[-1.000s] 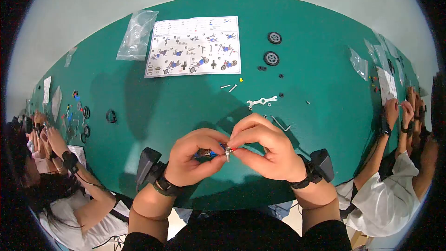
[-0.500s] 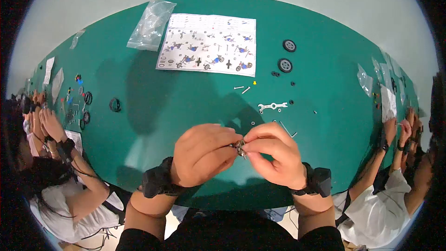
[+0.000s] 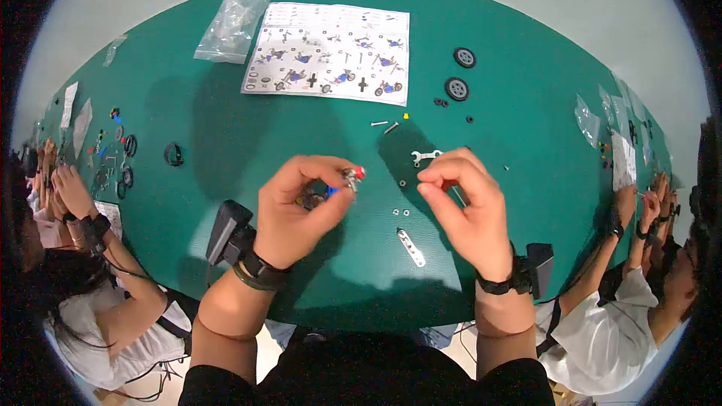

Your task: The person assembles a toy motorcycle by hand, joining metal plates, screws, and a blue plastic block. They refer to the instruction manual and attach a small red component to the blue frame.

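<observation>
My left hand (image 3: 297, 207) is closed around a small model assembly (image 3: 350, 177) with red, silver and blue parts, much of it hidden by the fingers. My right hand (image 3: 470, 203) is held over the table with thumb and index finger in a pinch; anything between them is too small to make out. Behind its fingers, a flat silver wrench (image 3: 426, 157) is partly covered. Between the hands lie a perforated metal strip (image 3: 411, 248), two small nuts (image 3: 401, 212) and another small ring-shaped piece (image 3: 402, 183).
An instruction sheet (image 3: 327, 53) and a plastic bag (image 3: 235, 22) lie farther back. To the right are two wheels (image 3: 456, 89) and small black pieces (image 3: 441, 102). Screws (image 3: 391, 128) lie near a yellow piece (image 3: 406, 116). A black ring (image 3: 174, 154) sits left. Other people work at both sides.
My hands, together before at the assembly, are now apart, with the assembly in my left hand. The metal strip and nuts between them have come into sight. The view has shifted slightly.
</observation>
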Demonstrator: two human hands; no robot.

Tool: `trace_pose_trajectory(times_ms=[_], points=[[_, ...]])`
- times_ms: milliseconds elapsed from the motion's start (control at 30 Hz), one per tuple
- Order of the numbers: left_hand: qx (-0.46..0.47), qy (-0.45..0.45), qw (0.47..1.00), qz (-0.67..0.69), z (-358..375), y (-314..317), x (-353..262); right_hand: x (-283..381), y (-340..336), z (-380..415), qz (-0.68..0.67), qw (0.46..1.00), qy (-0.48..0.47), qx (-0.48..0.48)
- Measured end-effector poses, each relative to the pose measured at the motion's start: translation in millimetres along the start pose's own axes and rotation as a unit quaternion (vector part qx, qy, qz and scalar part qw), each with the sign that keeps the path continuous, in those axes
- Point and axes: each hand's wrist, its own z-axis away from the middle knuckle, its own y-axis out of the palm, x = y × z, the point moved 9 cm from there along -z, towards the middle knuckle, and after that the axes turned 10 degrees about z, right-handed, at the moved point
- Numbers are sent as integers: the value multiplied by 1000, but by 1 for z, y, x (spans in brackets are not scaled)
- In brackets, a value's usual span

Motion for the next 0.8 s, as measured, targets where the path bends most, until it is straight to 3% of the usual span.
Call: trace_pose_trajectory(times_ms=[67, 367, 633, 800], points=[[-16, -9, 1000, 19, -1, -1, 1, -7, -5, -1, 21, 999, 22, 29], [20, 27, 999, -34, -1, -1, 1, -14, 28, 8, 127, 968, -78, 200], [52, 60, 991, -109, -2, 6, -3, -20, 43, 14, 173, 957, -69, 221], [115, 163, 942, -271, -2, 22, -4, -23, 43, 15, 166, 958, -55, 226]])
